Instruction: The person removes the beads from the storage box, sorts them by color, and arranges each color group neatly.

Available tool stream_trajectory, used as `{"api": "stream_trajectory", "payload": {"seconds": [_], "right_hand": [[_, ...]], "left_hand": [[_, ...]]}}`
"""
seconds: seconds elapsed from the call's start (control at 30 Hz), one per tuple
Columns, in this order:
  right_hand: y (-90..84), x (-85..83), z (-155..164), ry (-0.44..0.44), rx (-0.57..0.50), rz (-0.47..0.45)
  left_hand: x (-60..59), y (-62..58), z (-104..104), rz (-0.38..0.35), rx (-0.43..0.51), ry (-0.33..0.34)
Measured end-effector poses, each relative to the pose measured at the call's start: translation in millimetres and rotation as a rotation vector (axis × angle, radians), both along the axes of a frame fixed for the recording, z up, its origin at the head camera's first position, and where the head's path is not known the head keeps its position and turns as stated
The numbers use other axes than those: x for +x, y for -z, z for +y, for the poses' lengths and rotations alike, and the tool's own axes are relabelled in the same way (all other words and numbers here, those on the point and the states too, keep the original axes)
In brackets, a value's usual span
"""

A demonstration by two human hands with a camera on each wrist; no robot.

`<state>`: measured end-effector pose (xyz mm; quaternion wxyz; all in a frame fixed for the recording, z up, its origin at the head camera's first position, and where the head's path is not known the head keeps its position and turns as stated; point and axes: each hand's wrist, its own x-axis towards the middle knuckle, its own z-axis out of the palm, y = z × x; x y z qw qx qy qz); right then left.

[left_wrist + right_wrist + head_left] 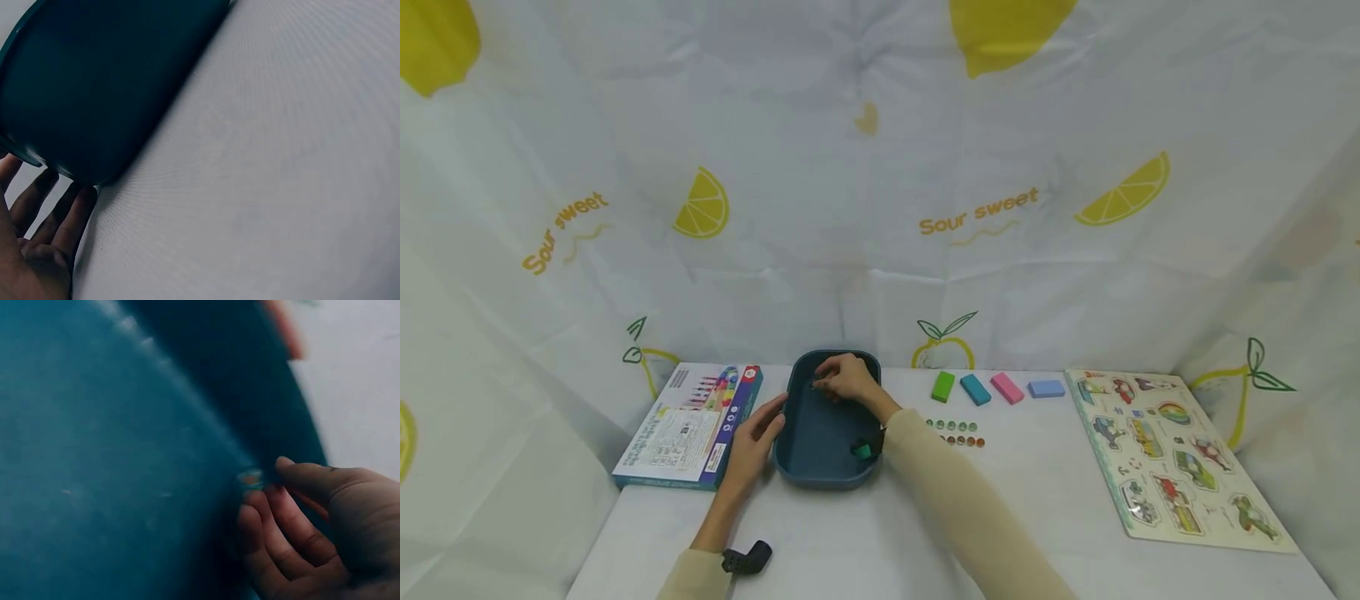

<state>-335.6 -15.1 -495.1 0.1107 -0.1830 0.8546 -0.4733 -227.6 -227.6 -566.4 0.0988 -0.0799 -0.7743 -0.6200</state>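
Two hands work the dark teal oval plastic tray [820, 442] at table centre: the left hand [758, 440], fingers relaxed, steadies its nine-o'clock wall while the right hand [844, 379] pinches a small round bead [251, 477] at twelve o'clock, seemingly mid-pickup, needing a clean lift next.

I read "Sour sweet" in yellow twice on the backdrop cloth [880, 208], far left and far right; the box's [692, 425] print is too small.
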Motion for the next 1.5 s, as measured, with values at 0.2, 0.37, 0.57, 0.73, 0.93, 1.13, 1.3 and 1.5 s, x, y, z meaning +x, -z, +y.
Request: {"api": "stream_trajectory", "payload": {"seconds": [0.2, 0.37, 0.57, 0.73, 0.93, 1.13, 1.3, 1.5], "right_hand": [[16.0, -1.0, -13.9, 0.047, 0.152, 0.122], [21.1, -1.2, -16.0, 0.071, 0.219, 0.171], [10.8, -0.4, 1.6, -0.001, 0.077, 0.126], [-19.2, 15.6, 46.4, -0.065, -0.087, 0.071], [-31.2, 50.7, 127.0, -0.09, -0.112, 0.072], [-6.0, 90.6, 207.9, -0.002, 0.001, 0.062], [18.4, 113.9, 259.3, 0.111, 0.091, 0.111], [31.0, 125.9, 284.6, 0.179, 0.218, 0.19]], "left_hand": [[0.2, -1.2, 0.9, 0.015, 0.015, 0.009], [1.2, 0.2, 2.8, -0.006, 0.014, 0.014], [2.2, 4.3, 4.6, -0.025, 0.009, 0.003], [1.9, 7.0, 5.4, -0.028, 0.004, -0.005], [2.9, 5.0, 5.5, -0.022, -0.005, -0.01], [2.6, 1.1, 2.5, -0.015, -0.015, -0.019], [-0.5, 1.5, 0.9, 0.004, -0.003, -0.006], [-0.8, 2.6, 0.7, 0.02, -0.019, -0.007]]}}
